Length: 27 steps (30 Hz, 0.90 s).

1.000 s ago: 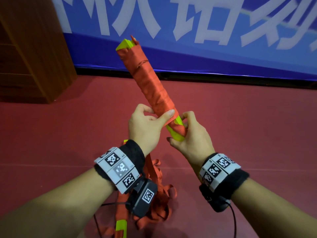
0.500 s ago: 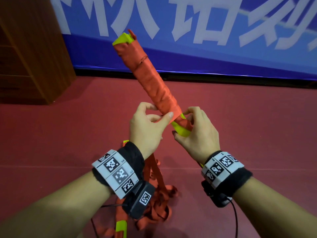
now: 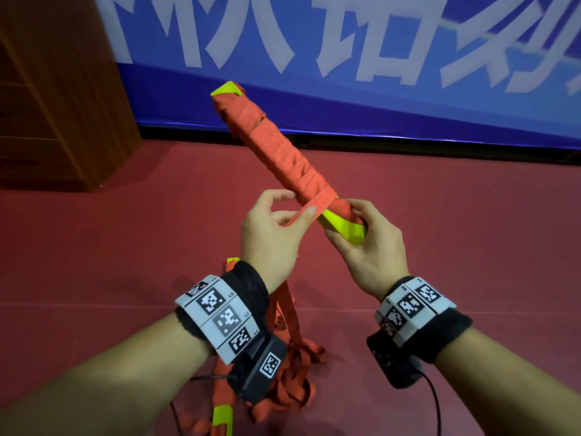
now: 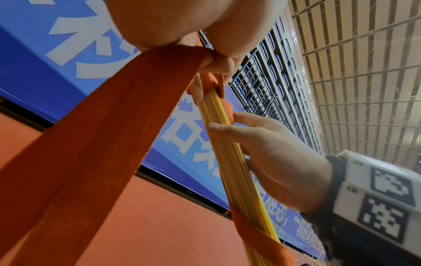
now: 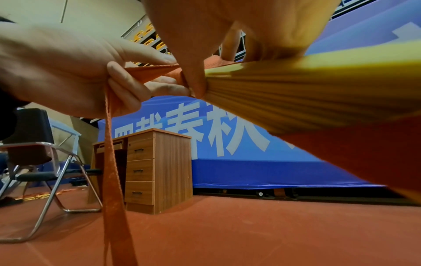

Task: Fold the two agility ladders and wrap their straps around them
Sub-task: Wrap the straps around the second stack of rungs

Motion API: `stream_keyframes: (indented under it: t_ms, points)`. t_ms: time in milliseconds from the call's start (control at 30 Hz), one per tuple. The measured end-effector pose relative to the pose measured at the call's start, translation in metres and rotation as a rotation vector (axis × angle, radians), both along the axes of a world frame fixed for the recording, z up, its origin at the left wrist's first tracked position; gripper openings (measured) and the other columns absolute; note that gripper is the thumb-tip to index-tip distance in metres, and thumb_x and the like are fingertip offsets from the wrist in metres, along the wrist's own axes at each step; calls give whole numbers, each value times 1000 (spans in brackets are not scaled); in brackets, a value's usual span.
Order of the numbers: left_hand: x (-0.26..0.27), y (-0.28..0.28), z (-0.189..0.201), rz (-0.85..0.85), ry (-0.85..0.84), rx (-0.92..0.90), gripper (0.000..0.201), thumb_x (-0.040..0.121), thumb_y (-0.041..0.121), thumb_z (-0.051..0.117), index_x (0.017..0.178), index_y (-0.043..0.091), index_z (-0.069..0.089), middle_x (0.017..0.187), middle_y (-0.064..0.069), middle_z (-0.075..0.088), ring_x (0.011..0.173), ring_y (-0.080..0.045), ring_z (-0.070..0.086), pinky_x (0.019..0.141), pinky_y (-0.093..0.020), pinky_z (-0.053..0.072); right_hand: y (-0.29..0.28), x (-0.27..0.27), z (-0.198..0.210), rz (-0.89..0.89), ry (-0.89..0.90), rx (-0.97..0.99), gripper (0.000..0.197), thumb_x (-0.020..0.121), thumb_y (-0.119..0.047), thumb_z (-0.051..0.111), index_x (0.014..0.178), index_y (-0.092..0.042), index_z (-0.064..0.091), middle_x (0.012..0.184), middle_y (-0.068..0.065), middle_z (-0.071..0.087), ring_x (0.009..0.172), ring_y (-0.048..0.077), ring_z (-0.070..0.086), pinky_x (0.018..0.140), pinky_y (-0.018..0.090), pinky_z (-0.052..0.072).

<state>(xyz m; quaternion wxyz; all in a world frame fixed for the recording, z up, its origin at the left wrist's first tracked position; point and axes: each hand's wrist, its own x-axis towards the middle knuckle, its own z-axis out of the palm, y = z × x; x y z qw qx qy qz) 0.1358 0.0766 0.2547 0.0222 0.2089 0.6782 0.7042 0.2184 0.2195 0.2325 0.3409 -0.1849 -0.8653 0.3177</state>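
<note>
A blue banner (image 3: 377,73) with large white characters filled the top of the head view, above the red floor (image 3: 94,247) that took up the rest of the frame. A wooden desk (image 3: 47,89) with drawers stood at the upper left, and in the right wrist view a folding chair (image 5: 41,162) sat at the left, beside that desk.

At the centre of the head view the folded ladder (image 3: 276,149), a bundle of yellow-green rungs bound in orange webbing, was held off the floor, slanting from the upper left down to the lower right. The right hand (image 3: 367,247) had its grip closed round the bare yellow-green lower end of the bundle, thumb on one side and fingers on the other. The left hand (image 3: 273,234), just beside it, had its grip pinched on the orange strap (image 4: 95,140) where the strap left the bundle; the thumb lay over the webbing, which ran taut from the wraps and hung down toward the floor.

Below the wrists, at the lower centre of the head view, the second ladder (image 3: 292,372) lay on the floor as a loose heap of orange strap and yellow-green rungs.
</note>
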Motion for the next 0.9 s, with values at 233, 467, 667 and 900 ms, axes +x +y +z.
stream_keyframes:
  t_ms: [233,467,667,900]
  points:
    - [-3,3,-1,-11,-10,4,31,89,25,77,114,17,60,82,2,76,34,-13,45,39,-22,38,2,-3,-2,51,57,-228,44,81,-32,83,121,-33,64,107,-14,70,102,8,67,92,39,56]
    - [-10,6,-4,-64,-41,-27,38,91,34,74,124,20,60,83,-10,74,36,-12,45,39,-23,38,-2,-2,1,288,122,-546,42,88,-8,78,124,-23,61,98,10,76,79,17,71,69,35,56]
    - [-12,4,-5,-147,-12,-29,25,100,30,63,123,21,61,61,-11,61,35,-10,39,37,-23,33,0,-3,0,368,122,-619,45,88,-10,76,128,-21,61,93,5,77,77,15,70,68,30,54]
    - [-16,3,-8,-178,-76,-4,28,99,29,65,121,14,58,50,9,59,37,-7,36,40,-22,31,0,-2,-1,424,47,-630,40,92,-8,72,127,-22,59,81,-2,74,71,13,66,64,27,53]
